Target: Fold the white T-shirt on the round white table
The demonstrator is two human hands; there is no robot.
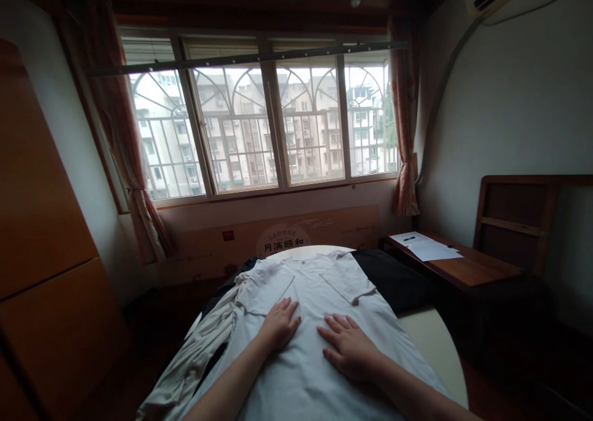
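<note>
A white short-sleeved shirt [315, 285] lies spread flat on a round pale table [435, 341], with both sleeves folded in over its back. My left hand [280, 323] rests flat on the shirt's middle, fingers stretched out and slightly apart. My right hand [349, 345] lies flat beside it, to the right, palm down with fingers spread. Neither hand holds anything.
Dark cloth [393, 276] and a grey-beige garment [199, 353] lie under and beside the shirt. A wooden desk [463, 266] with papers [428, 246] stands at right, a wooden cabinet [46, 273] at left. A barred window [259, 131] and a cardboard box [278, 236] are behind the table.
</note>
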